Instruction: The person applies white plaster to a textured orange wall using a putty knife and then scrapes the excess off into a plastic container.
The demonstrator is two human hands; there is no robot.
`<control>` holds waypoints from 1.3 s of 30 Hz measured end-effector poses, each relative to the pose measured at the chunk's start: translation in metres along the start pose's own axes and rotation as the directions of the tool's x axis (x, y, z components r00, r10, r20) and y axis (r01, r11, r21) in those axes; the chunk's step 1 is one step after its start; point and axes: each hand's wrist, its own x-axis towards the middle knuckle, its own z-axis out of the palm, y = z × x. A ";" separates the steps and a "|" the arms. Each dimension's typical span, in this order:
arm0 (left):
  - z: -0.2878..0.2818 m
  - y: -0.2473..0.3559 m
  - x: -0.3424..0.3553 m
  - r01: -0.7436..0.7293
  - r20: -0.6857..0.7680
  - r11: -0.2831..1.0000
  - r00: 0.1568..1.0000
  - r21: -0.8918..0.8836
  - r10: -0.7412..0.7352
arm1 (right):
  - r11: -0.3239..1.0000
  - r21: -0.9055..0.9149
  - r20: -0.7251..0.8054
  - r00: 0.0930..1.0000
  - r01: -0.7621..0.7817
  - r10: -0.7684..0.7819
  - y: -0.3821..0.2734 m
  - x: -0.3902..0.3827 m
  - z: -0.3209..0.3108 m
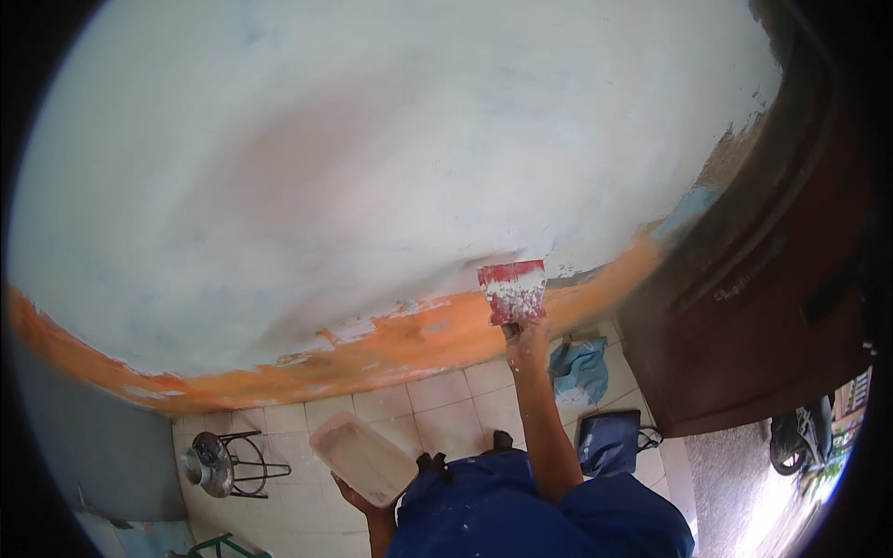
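Note:
My right hand (527, 344) is closed around a wide red putty knife (514, 290) smeared with white filler. Its blade edge lies at the lower part of the white-coated wall (446, 186), just above an orange strip (400, 350). Low on the left, my left hand (365, 500) grips the side of a pale rectangular tub (327, 430). A whitish layer covers the inside of the tub; how deep it is I cannot tell. Most of the left fingers are hidden beneath the tub.
A round stool (219, 470) with a metal container on it stands at left. To the right lie a crumpled blue bag (579, 370) and a dark blue bag (609, 443) on the tiled floor (437, 394). A dark red door (735, 325) borders the wall; a motorbike (798, 437) is outside.

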 end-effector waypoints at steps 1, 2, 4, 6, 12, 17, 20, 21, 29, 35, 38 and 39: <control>-0.010 -0.003 -0.002 -0.039 0.002 0.995 0.999 0.089 0.039 | 1.000 0.017 -0.005 1.000 -0.011 0.011 0.008 0.007 -0.015; -0.023 -0.005 0.001 -0.087 0.013 0.980 0.996 0.178 0.086 | 0.999 0.040 -0.002 1.000 -0.022 0.022 0.014 0.013 -0.018; -0.035 -0.006 0.005 -0.102 0.005 0.975 0.995 0.200 0.103 | 0.996 0.040 0.040 0.996 -0.080 0.078 0.025 0.025 -0.017; -0.033 0.000 0.004 -0.037 -0.030 0.997 0.999 0.065 0.039 | 0.995 0.015 0.005 0.996 -0.094 0.094 0.036 0.036 -0.010; -0.050 0.004 -0.003 -0.025 -0.131 0.998 0.991 -0.056 0.017 | 0.993 -0.066 -0.392 0.918 -0.093 0.059 0.089 0.094 0.004; -0.013 0.005 -0.007 -0.039 -0.145 0.997 0.988 0.069 0.049 | 0.906 -0.303 -0.616 0.786 -0.294 0.050 0.123 0.122 -0.074; 0.004 0.008 -0.017 -0.100 -0.108 0.963 0.985 0.252 0.131 | 0.623 -0.539 -0.697 0.716 -0.567 0.048 0.130 0.080 -0.113; 0.005 0.008 -0.016 -0.094 -0.092 0.968 0.989 0.233 0.118 | 0.646 -0.521 -0.694 0.718 -0.558 0.060 0.131 0.066 -0.121; -0.002 -0.003 -0.007 0.008 -0.015 0.995 1.000 0.096 -0.006 | 0.901 -0.432 -0.524 0.825 -0.045 -0.210 0.126 0.101 -0.073; -0.002 -0.001 -0.007 -0.096 -0.115 0.978 0.986 0.185 0.119 | 0.983 -0.177 -0.400 0.916 -0.039 -0.036 0.045 0.059 0.056; -0.026 -0.003 -0.001 -0.096 -0.129 0.978 0.984 0.187 0.121 | 0.990 -0.142 -0.340 0.939 0.007 -0.055 0.018 0.040 0.078; -0.045 -0.006 0.002 -0.094 -0.142 0.986 0.983 0.140 0.114 | 0.995 -0.097 -0.311 0.950 -0.010 -0.021 0.015 0.036 0.076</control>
